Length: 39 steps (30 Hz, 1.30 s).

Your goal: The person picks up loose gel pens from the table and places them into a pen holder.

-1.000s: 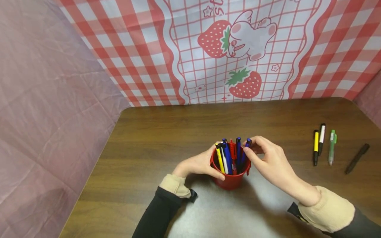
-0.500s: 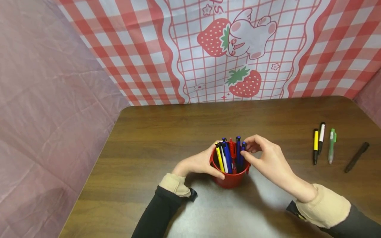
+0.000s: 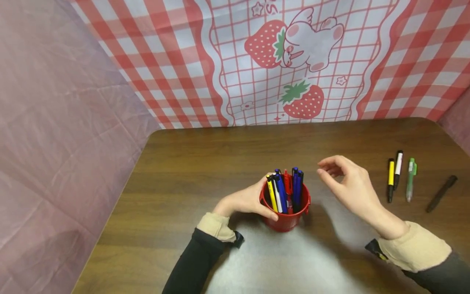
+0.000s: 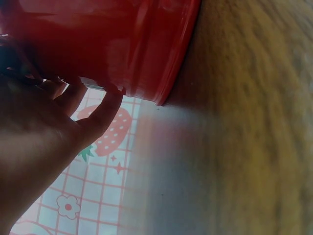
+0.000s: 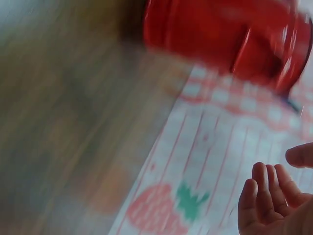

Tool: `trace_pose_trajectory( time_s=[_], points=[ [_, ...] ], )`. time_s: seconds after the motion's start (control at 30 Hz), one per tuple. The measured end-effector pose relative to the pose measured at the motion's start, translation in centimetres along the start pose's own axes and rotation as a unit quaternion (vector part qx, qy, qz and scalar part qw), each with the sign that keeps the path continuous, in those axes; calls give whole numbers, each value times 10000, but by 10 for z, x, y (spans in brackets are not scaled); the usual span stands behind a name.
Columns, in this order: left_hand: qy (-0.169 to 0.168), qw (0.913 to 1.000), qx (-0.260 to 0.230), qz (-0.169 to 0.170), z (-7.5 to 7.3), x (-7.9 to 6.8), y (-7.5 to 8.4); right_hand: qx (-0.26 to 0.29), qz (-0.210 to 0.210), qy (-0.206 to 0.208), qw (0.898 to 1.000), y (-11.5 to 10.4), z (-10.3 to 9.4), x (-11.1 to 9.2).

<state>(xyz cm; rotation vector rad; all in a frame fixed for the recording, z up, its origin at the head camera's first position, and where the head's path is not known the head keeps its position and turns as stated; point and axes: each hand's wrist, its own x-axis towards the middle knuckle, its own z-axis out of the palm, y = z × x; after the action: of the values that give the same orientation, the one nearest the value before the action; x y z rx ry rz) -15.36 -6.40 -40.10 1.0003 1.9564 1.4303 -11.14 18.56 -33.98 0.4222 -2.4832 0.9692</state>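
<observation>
A small red bucket [image 3: 284, 222] stands upright on the table with several pens in it: a yellow pen [image 3: 272, 194], a white pen [image 3: 278, 201], a red pen [image 3: 288, 188] and blue ones [image 3: 295, 183]. My left hand [image 3: 247, 201] grips the bucket's left side, thumb at the front; in the left wrist view its fingers curl round the bucket's wall [image 4: 88, 39]. To the right of the bucket, apart from it, my right hand [image 3: 349, 185] hovers with loosely bent fingers and nothing in them. The right wrist view is blurred, with the right hand [image 5: 274, 200] below the bucket.
On the right part of the brown wooden table [image 3: 205, 159] lie a yellow marker [image 3: 391, 179], a white marker [image 3: 398, 169], a green pen [image 3: 410, 179] and a black pen [image 3: 442, 194]. A red-and-white patterned cloth [image 3: 249, 94] hangs behind the table's back edge.
My right hand lowered a blue pen into the bucket, let go of it and drew away to the right. My left hand has stayed on the bucket.
</observation>
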Motion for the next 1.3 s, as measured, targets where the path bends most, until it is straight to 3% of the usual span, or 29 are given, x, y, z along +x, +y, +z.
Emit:
trace_pose_trajectory(
  time_s=[0.13, 0.4, 0.57, 0.7, 0.83, 1.1, 1.3],
  points=[
    [-14, 9999, 82, -125, 0, -1, 1, -606, 297, 172, 9976, 34, -18, 10],
    [-7, 9998, 82, -178, 0, -1, 2, -1676, 986, 51, 9809, 118, -48, 15],
    [-28, 9999, 29, -109, 0, -1, 3, -1906, 1473, -802, 9672, 149, -61, 11],
    [-7, 9998, 49, -200, 0, -2, 3, -2010, 1654, -1602, 9521, 162, -64, 12],
    [-17, 9997, 64, -225, 0, -2, 3, -2158, 1733, -1952, 9409, 168, -64, 11],
    [-19, 9997, 35, -237, 1, -2, 3, -2236, 1893, -2196, 9305, 170, -61, 10],
    [14, 9998, 41, -195, 0, -2, 3, -2177, 1873, -2027, 9362, 172, -58, 11]
  ],
)
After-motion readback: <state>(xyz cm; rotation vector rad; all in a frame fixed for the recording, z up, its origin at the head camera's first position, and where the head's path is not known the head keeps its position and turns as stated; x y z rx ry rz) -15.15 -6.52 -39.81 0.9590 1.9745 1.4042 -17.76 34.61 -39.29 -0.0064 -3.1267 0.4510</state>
